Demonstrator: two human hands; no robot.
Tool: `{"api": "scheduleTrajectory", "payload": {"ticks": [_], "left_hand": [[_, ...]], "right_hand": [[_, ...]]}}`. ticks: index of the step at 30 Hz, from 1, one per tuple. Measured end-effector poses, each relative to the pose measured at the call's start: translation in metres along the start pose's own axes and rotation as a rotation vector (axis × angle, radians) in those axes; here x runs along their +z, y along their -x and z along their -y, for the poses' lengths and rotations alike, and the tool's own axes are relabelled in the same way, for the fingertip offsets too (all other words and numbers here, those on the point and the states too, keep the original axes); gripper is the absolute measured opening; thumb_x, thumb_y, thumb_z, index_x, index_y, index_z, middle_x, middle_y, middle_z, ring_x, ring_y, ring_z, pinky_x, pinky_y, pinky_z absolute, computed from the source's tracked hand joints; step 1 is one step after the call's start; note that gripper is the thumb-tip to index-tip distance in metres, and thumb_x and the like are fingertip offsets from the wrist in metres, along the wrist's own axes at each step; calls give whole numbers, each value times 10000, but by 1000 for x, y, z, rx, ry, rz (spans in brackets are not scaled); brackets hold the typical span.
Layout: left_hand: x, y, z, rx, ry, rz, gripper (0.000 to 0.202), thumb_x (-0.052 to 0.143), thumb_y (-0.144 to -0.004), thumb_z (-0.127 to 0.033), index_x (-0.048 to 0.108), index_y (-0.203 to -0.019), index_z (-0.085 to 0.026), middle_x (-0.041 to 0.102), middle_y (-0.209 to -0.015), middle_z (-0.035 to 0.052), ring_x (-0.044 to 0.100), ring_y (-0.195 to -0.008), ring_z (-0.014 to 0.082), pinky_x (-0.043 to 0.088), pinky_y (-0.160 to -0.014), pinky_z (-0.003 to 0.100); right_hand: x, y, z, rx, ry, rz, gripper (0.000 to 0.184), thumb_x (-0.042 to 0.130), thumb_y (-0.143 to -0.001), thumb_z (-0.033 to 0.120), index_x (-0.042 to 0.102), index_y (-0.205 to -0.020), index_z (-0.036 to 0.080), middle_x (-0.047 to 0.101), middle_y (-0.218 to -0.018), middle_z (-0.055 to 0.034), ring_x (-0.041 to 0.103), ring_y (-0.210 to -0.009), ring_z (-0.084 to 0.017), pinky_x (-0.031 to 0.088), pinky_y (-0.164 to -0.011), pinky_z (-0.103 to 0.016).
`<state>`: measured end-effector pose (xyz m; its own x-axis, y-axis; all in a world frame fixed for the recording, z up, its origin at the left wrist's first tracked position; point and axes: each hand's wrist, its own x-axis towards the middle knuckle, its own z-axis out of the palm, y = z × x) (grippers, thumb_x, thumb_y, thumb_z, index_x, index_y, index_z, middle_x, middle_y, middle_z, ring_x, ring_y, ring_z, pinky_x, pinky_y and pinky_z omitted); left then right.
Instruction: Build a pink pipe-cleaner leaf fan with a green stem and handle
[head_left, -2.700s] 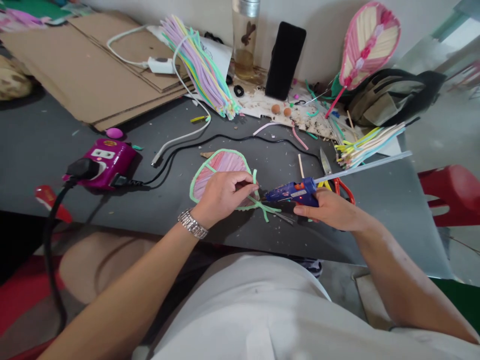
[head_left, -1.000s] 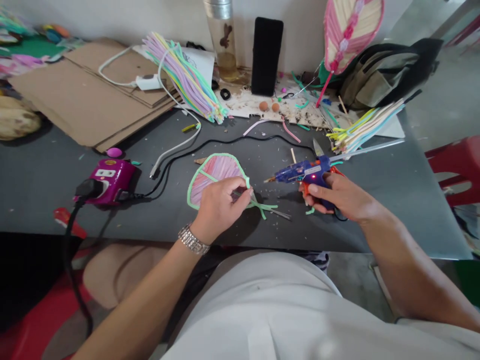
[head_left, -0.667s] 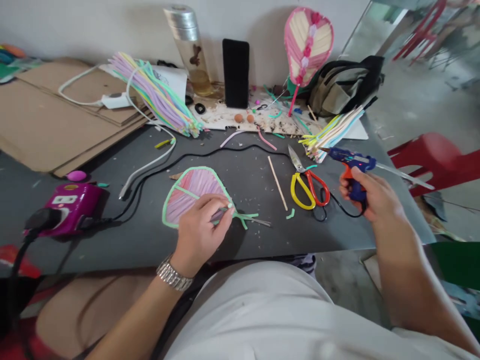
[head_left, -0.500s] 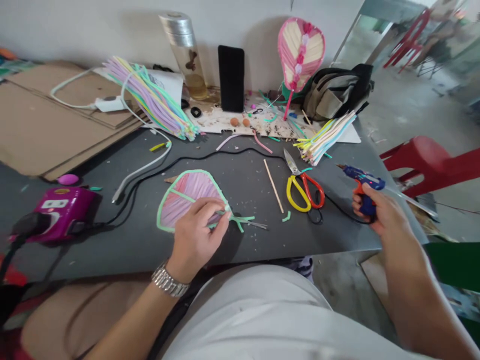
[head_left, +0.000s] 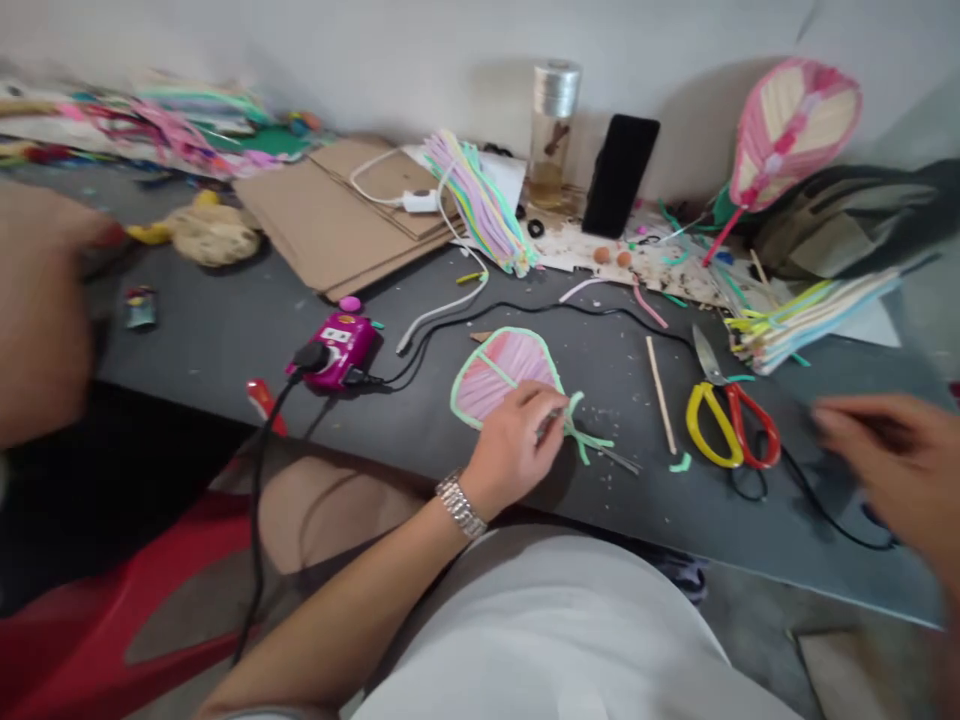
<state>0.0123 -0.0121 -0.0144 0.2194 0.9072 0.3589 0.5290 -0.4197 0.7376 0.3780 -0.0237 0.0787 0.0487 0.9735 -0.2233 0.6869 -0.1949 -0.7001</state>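
My left hand (head_left: 521, 440), wearing a metal watch, is pinched at the narrow end of a small pink and lilac fan (head_left: 495, 380) edged in mint-green pipe cleaner. Loose green ends (head_left: 589, 438) and thin wires stick out to the right of my fingers. At the right edge my right hand (head_left: 892, 450) is blurred, its fingers stretched toward the left and nothing visible in them. Beneath it is a dark blue bit of the glue gun (head_left: 874, 513), mostly hidden, at the end of a black cord. Scissors (head_left: 724, 425) with yellow and red handles lie left of that hand.
A wooden stick (head_left: 661, 395) lies beside the scissors. Behind stand a bottle (head_left: 553, 130), a phone (head_left: 621, 175) and a larger pink fan (head_left: 795, 130). Bundled pipe cleaners (head_left: 480, 205), cardboard (head_left: 337, 220) and a purple power socket (head_left: 341, 350) are leftward. Another person's arm (head_left: 45, 310) is far left.
My right hand has let go of the glue gun, which is now low on the table's right side. The view has swung left. My left hand keeps its pinch on the fan.
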Motion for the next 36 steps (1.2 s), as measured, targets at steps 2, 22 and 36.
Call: {"api": "scheduleTrajectory", "payload": {"ticks": [2, 22, 36], "left_hand": [[-3, 0, 3, -28, 20, 14, 199, 535, -904, -101, 661, -1018, -205, 697, -1069, 103, 677, -992, 211, 554, -883, 355], [0, 4, 12, 75, -48, 3, 340, 550, -829, 25, 657, -1090, -165, 684, -1160, 112, 677, -1034, 188, 568, -855, 303], [10, 25, -6, 69, -140, -93, 131, 627, -900, -151, 694, -1012, -154, 671, -947, 93, 604, -876, 210, 518, -771, 363]], "right_hand": [[58, -18, 47, -204, 116, -93, 215, 670, -852, 480, 707, -1001, 330, 713, -967, -73, 661, -851, -283, 534, -776, -456], [161, -48, 80, -883, 57, 131, 221, 484, -915, 44, 653, -908, 186, 692, -858, -52, 639, -818, -163, 488, -759, -291], [161, -42, 84, -831, 182, 174, 165, 509, -877, 45, 577, -821, 185, 628, -756, -20, 568, -702, -143, 399, -671, -254]]}}
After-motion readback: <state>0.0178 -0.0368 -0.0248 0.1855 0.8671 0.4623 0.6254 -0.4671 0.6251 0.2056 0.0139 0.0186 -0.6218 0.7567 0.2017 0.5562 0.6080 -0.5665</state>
